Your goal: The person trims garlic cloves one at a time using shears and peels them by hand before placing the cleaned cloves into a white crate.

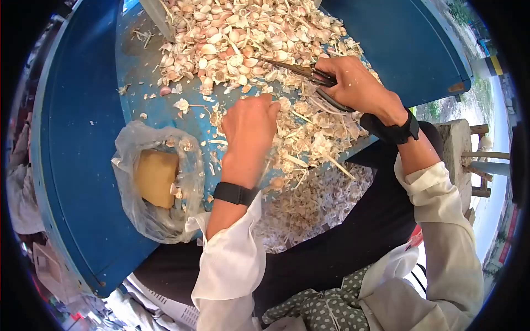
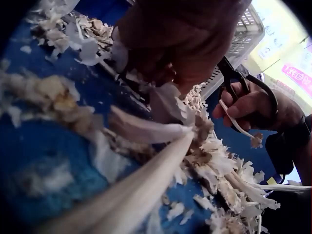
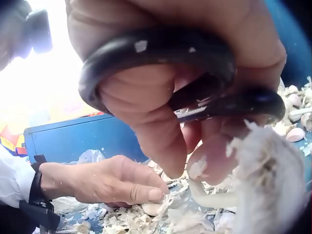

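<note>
Scissors with black handles (image 1: 326,77) are gripped by my right hand (image 1: 356,83), their blades pointing left over the garlic cloves (image 1: 215,33). In the right wrist view, fingers pass through the handle loops (image 3: 161,46), and a pale stem (image 3: 209,197) lies at the fingertips. My left hand (image 1: 248,129) is low over the blue surface, left of a heap of dry skins and stems (image 1: 314,132). Its fingers are curled; in the right wrist view a pale clove (image 3: 152,208) is pinched under the thumb of that left hand (image 3: 112,183). Papery skin (image 2: 165,100) hangs by its fingertips in the left wrist view.
A clear plastic bag (image 1: 130,198) with a tan block (image 1: 157,176) inside stands on the blue table (image 1: 77,138) at the left. Below the front edge lies a mass of skins (image 1: 314,204) by the dark-clothed lap. A wooden stool (image 1: 458,160) stands at the right.
</note>
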`<state>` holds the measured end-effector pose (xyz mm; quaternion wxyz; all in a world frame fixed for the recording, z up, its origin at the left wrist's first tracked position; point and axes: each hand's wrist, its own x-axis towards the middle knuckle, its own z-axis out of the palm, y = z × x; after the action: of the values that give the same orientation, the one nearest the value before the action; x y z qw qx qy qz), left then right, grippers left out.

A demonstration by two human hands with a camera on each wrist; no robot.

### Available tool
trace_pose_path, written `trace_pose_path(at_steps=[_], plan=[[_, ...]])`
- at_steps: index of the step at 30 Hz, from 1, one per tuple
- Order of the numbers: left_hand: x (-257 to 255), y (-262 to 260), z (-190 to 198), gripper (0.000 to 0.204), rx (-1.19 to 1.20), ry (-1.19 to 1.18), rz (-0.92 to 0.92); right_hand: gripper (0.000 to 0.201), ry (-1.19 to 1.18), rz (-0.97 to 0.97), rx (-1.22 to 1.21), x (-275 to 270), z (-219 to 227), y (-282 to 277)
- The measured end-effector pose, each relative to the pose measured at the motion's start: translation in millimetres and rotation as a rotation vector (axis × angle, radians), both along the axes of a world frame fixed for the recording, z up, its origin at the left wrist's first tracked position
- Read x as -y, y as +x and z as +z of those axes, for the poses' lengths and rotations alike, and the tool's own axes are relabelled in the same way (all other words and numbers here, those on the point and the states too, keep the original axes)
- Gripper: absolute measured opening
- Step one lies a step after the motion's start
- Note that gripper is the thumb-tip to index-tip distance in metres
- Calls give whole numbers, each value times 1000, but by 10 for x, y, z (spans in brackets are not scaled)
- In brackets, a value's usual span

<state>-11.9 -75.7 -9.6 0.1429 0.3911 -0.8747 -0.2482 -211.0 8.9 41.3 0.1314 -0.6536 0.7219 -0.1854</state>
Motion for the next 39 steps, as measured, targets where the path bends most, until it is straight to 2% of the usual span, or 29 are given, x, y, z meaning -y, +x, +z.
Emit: trace_pose_path(at_steps=[1, 3, 5, 9, 11, 12, 14, 18, 20, 24, 26, 27, 29, 30, 31, 33, 34, 37, 39], plan=[[-43, 15, 18, 20, 73, -111, -58, 16, -1, -6, 8, -51, -27, -9], [-110, 51, 17, 20, 132, -115, -94, 17, -67, -88, 159, -125, -80, -10], [-161, 53, -2, 26, 236, -160, -134, 18, -53, -104, 175, -158, -29, 41], [-135, 49, -54, 35, 232, -232, -228, 18, -113, -91, 220, -227, 56, 84], [-74, 119, -52, 37, 94, -109, -251, 19, -117, -104, 216, -277, 108, 125], [-59, 163, -26, 37, 98, -112, -252, 19, -121, -105, 220, -299, 111, 126], [-62, 251, 22, 35, -72, 97, -225, 21, -152, -130, 293, -344, 108, 124], [-102, 240, 34, 29, -64, 93, -126, 21, -132, -150, 313, -361, 65, 111], [-110, 194, -13, 22, -24, -50, -227, 21, -136, -124, 385, -344, -12, 113], [-121, 114, -34, 21, 52, -155, -329, 24, -160, -59, 351, -339, -56, 149], [-115, 113, -6, 21, 66, -61, -188, 23, -152, -51, 311, -348, 4, 135], [-120, 123, -42, 21, 70, -66, -185, 23, -139, -49, 267, -362, 43, 123], [-169, 210, -164, 22, -536, 576, 150, 24, -87, -36, 252, -388, 99, 121], [-251, 218, 54, 22, -736, 925, 224, 26, -32, -28, 233, -394, 99, 130], [-300, 239, 102, 22, -732, 913, 239, 26, -36, -14, 245, -389, 65, 140], [-385, 259, 146, 23, -1097, 1178, 268, 29, 6, 52, 213, -397, -30, 155], [-412, 257, 157, 26, -1160, 1213, 269, 29, -11, 55, 256, -404, -56, 179], [-445, 321, 208, 29, -1214, 1295, 259, 29, 8, 123, 249, -405, -15, 217], [-469, 349, 226, 31, -1164, 1229, 271, 31, -24, 148, 234, -398, -35, 260]])
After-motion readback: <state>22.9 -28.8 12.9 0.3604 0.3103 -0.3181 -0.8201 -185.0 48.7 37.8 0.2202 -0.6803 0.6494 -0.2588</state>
